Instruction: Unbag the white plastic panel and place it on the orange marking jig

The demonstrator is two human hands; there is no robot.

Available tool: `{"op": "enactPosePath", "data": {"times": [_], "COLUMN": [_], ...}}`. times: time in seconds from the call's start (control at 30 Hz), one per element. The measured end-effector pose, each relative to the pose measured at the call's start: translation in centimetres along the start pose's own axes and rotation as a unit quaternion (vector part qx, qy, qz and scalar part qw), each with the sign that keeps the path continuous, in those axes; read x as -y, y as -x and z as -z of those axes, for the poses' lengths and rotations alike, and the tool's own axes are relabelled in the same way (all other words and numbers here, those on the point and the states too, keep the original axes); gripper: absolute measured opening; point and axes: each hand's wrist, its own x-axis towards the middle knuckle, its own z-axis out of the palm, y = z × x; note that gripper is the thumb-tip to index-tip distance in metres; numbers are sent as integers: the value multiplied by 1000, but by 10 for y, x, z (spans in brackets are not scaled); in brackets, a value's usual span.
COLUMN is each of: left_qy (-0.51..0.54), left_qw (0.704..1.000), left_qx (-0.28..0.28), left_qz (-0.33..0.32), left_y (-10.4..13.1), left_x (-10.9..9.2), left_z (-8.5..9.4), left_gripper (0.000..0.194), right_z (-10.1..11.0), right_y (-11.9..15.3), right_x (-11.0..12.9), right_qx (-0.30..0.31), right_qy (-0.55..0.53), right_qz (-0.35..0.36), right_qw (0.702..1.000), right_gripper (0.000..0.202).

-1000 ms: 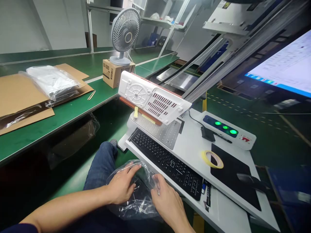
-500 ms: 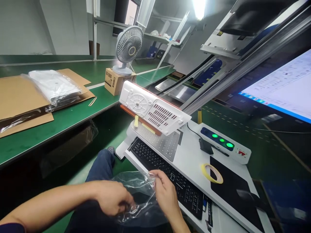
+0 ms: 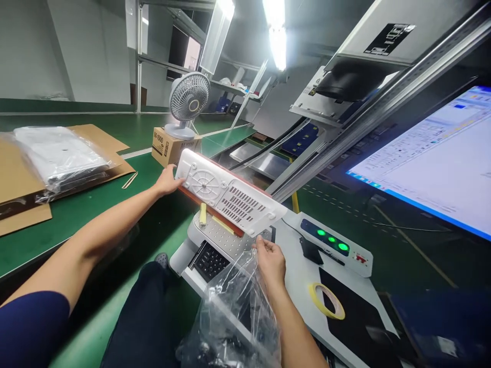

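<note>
My left hand [image 3: 169, 180] is at the left end of a white plastic panel [image 3: 245, 202], thumb on its front face and the other fingers curled at the edge. The panel has a round ribbed pattern and rows of slots, and it leans on an orange-brown holder [image 3: 234, 229] above a perforated metal plate [image 3: 230, 246]. In my right hand [image 3: 270, 259], pinched at the fingertips, a clear plastic bag [image 3: 238, 312] hangs down over the keyboard [image 3: 209, 260]. Those fingertips are close below the panel's lower right corner; I cannot tell whether they touch it.
A roll of yellow tape [image 3: 327, 301] lies by a black mat [image 3: 356, 317]. Bagged white parts [image 3: 63, 153] rest on cardboard [image 3: 23, 176] on the green bench at left. A fan [image 3: 187, 102] stands on a box [image 3: 169, 145]. A metal beam [image 3: 345, 138] and a monitor [image 3: 429, 168] are at right.
My left hand has left the bag and reached up and left to the panel's end. My right hand has lifted the bag towards the panel's lower right corner. The view has shifted.
</note>
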Motion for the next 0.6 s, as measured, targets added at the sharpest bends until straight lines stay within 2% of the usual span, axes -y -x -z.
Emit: {"op": "enactPosePath", "data": {"times": [0.1, 0.2, 0.27, 0.33, 0.47, 0.6], "left_qy": [45, 119, 142, 134, 84, 71], "left_qw": [999, 992, 989, 990, 995, 996], "left_qx": [-18, 28, 49, 47, 32, 43], "left_qz": [-1, 9, 1, 1, 42, 44], "left_y": [-42, -65, -72, -76, -80, -82], "left_x": [12, 26, 33, 35, 26, 16], "left_z": [-11, -26, -35, -40, -40, -36], "left_gripper": [102, 108, 103, 95, 79, 65], "right_z": [-10, -16, -19, -22, -25, -26], "right_y": [-32, -52, -62, -71, -81, -83], "right_x": [0, 0, -1, -2, -8, -11], "right_qx": [-34, -21, -8, 4, 17, 19], "right_qy": [-1, 23, 39, 52, 59, 57], "right_qz": [-4, 15, 31, 44, 58, 59], "right_qw": [999, 999, 999, 998, 996, 996], "right_gripper": [95, 81, 66, 60, 58, 62]}}
